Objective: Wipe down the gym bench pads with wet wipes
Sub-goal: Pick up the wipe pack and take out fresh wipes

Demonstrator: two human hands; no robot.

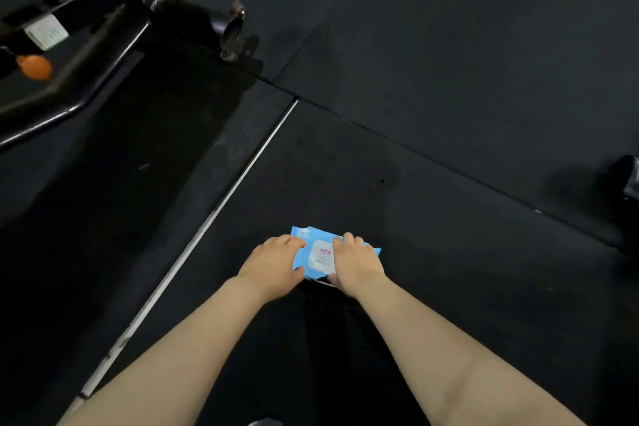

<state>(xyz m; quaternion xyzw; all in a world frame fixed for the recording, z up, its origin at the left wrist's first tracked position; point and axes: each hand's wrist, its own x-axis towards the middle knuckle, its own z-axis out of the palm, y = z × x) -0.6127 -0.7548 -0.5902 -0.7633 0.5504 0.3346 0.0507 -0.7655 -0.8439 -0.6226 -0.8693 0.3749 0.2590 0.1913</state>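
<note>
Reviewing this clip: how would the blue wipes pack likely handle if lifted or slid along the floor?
The wipes pack looks like soft film, so it would probably flex rather than stay stiff. It lies flat and low under the left hand and right hand, so tipping or rolling seems unlikely. Its glossy wrapper may slide easily on the floor mat.

You are looking at a dim scene where the dark floor (449, 79) swallows most detail. Your forearms and the blue pack (320, 254) in your grip are the brightest parts, lit evenly from above. A deep shadow falls up and left of the grip. Farther that way, the frame (86, 45) is smeared with motion blur and shows thin glints. Straight seams bow outward toward the edges, a wide-angle distortion.
</note>
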